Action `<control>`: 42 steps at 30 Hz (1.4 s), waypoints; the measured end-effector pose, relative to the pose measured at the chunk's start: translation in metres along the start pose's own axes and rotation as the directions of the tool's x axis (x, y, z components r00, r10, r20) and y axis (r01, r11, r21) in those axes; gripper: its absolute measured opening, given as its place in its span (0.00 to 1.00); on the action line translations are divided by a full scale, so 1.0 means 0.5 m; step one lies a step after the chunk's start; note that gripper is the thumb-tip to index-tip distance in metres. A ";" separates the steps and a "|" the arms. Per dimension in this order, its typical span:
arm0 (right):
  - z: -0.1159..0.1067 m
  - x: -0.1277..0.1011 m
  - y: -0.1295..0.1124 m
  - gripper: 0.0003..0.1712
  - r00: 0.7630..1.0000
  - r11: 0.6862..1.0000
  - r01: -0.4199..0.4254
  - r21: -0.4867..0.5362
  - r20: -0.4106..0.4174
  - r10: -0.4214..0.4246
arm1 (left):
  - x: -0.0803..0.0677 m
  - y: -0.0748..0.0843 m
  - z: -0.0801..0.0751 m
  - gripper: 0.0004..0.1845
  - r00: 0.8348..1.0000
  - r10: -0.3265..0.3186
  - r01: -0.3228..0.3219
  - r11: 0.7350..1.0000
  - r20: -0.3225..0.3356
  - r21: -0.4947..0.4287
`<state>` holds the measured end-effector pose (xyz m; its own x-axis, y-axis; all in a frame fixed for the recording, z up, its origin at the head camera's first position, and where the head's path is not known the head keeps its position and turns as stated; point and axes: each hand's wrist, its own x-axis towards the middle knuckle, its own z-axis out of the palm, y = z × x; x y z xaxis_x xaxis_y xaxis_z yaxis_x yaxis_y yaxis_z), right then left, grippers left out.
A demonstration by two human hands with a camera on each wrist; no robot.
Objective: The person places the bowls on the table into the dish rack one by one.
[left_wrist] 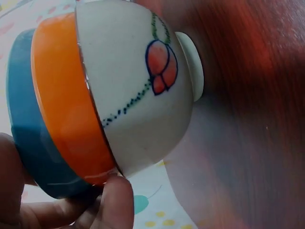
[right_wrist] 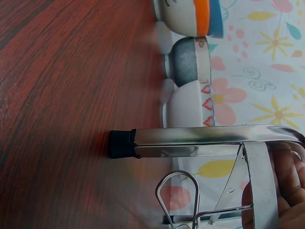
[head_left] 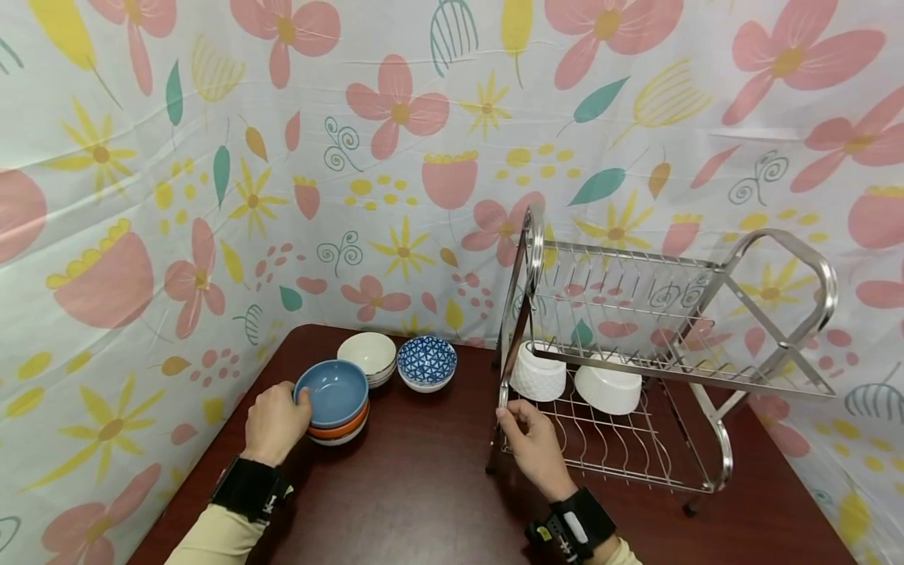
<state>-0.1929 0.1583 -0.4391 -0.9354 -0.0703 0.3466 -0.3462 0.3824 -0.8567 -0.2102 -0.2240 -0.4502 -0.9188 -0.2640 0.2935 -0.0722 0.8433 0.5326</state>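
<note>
View of a dark wooden desk enclosed by a flower-printed backdrop. The left hand held a stack of three nested bowls near the desk's left rear corner: a blue bowl on top, an orange bowl beneath it, and a white bowl painted with a small fruit motif at the bottom. The left grip was closed on the stack, the thumb curled over the blue bowl's rim and a fingertip pressed against the white bowl's lower edge, as the left wrist view showed. Whether the stack touched the desk could not be told.

Just behind the stack stood a cream bowl, and beside that a bowl with a blue triangle pattern.

The right hand gripped the front left upright of a two-tier steel dish rack, its fingers wrapped round the metal bar beside the rack's black-capped foot. Two white bowls rested upside down on the rack's lower tier, side by side.
</note>
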 end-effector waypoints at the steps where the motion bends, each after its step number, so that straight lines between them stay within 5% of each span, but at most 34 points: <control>1: 0.000 0.000 0.000 0.08 1.000 1.000 0.001 0.001 -0.001 -0.001 | 0.001 0.000 0.000 0.15 1.000 -0.003 0.003 1.000 0.005 -0.007; 10: 0.001 0.002 0.001 0.07 1.000 1.000 0.028 0.012 0.001 -0.028 | 0.005 0.000 -0.003 0.16 0.999 -0.015 0.015 1.000 0.031 -0.012; 19: 0.002 0.000 -0.001 0.07 1.000 1.000 0.024 -0.004 -0.011 -0.024 | 0.009 0.000 -0.004 0.14 0.997 0.049 -0.051 0.998 -0.054 -0.043; 35: 0.002 -0.004 -0.007 0.07 1.000 0.999 -0.002 -0.036 -0.023 0.001 | 0.003 0.013 -0.021 0.12 0.997 0.046 -0.053 0.992 -0.065 -0.110; 42: 0.005 0.000 0.018 0.07 0.999 0.999 0.023 -0.025 -0.023 -0.024 | 0.003 0.033 -0.026 0.11 0.985 0.108 -0.127 0.981 -0.131 -0.146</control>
<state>-0.1962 0.1592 -0.4476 -0.9249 -0.0582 0.3757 -0.3660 0.4038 -0.8384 -0.2076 -0.2167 -0.4306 -0.8622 -0.2307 0.4511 0.1024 0.7926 0.6011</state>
